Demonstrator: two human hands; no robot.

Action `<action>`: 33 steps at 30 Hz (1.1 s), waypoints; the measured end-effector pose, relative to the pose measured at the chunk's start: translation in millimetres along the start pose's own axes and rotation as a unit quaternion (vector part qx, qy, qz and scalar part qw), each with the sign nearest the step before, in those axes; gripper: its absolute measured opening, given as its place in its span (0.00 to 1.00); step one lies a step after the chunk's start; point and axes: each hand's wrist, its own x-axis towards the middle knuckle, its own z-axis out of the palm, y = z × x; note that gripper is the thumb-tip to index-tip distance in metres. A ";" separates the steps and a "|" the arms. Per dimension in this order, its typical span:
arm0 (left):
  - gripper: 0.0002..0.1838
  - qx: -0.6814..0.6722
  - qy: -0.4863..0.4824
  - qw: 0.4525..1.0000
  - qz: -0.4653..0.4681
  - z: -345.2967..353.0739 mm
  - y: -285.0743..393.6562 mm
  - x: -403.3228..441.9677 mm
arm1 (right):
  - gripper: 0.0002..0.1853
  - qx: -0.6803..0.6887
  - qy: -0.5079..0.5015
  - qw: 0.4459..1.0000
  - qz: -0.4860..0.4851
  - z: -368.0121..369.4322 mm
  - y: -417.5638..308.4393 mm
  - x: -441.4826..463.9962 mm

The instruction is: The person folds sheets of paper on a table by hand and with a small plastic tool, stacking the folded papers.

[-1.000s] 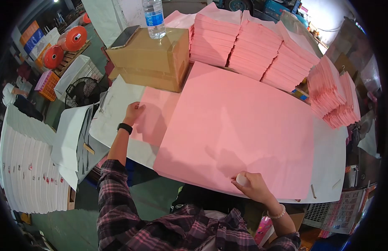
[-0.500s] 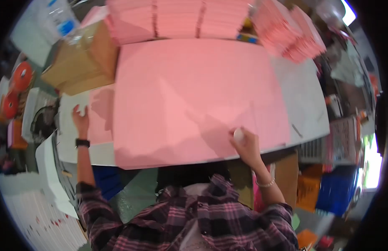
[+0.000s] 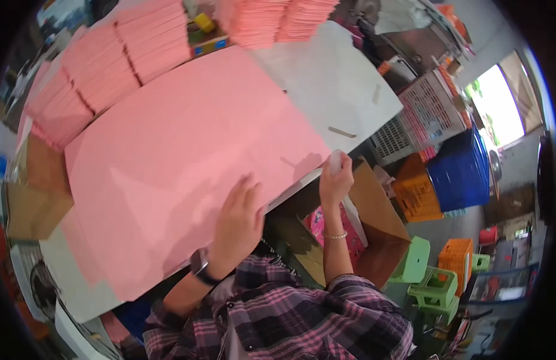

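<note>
A large pink sheet (image 3: 188, 132) lies flat over most of the white table. My left hand (image 3: 237, 219) is over its front edge, fingers stretched out and holding nothing; I cannot tell whether they touch the sheet. At the sheet's right front corner, my right hand (image 3: 336, 185) is closed around a small white rounded object (image 3: 335, 161), whose lower part the fingers hide. A dark watch sits on the left wrist and a beaded bracelet on the right one.
Tall stacks of pink sheets (image 3: 152, 45) line the table's back, with more stacks (image 3: 254, 24) further right. A cardboard box (image 3: 41, 186) stands at the left. Below the right front edge is an open carton (image 3: 380, 222); a plastic basket (image 3: 419, 117) stands beyond.
My left hand has moved from the table's left side to the sheet's front edge. My right hand has shifted to the sheet's right corner, still holding the white object. The view has turned right.
</note>
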 end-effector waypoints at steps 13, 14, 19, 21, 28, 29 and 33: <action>0.40 0.164 -0.093 0.978 0.088 111.9 -20.0 76.1 | 0.21 -0.124 -0.139 0.982 0.033 11.1 -9.5 -20.5; 0.41 0.159 -0.095 0.979 0.089 110.6 -19.6 76.1 | 0.21 -0.123 -0.136 0.982 0.039 12.3 -7.0 -21.9; 0.41 0.143 -0.095 0.982 0.082 112.9 -26.9 72.1 | 0.24 0.020 -0.115 0.990 -0.080 16.4 7.8 -23.8; 0.40 0.139 -0.089 0.983 0.078 116.3 -28.9 71.8 | 0.22 0.074 -0.037 0.996 -0.024 17.0 8.5 -21.3; 0.36 0.149 -0.106 0.981 0.059 116.7 -25.6 74.1 | 0.21 -0.058 -0.127 0.990 -0.024 18.5 10.3 -18.7; 0.36 0.156 -0.100 0.980 0.066 117.2 -25.6 73.3 | 0.23 -0.029 -0.139 0.988 -0.065 19.3 10.8 -18.0; 0.35 0.157 -0.108 0.980 0.064 115.8 -25.3 73.2 | 0.26 0.133 -0.083 0.987 -0.018 21.8 15.7 -18.7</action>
